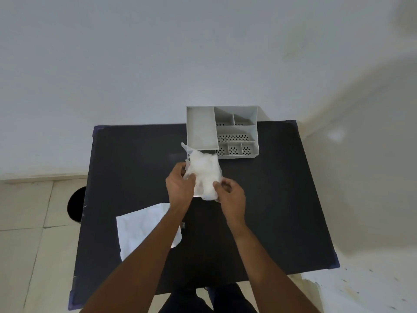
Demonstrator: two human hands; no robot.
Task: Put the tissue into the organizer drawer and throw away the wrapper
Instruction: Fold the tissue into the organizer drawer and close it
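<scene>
A white wad of tissue (204,171) in a clear plastic wrapper (185,148) is held above the middle of the black table (270,199). My left hand (179,185) grips its left side and my right hand (231,195) pinches its lower right edge. Just behind it stands the grey organizer (237,132), with its drawer (200,127) pulled out toward me on the left side. The drawer looks empty.
A flat white sheet of tissue (142,227) lies on the table near the front left, partly under my left forearm. A round black bin (76,204) stands on the tiled floor left of the table. A white wall is behind.
</scene>
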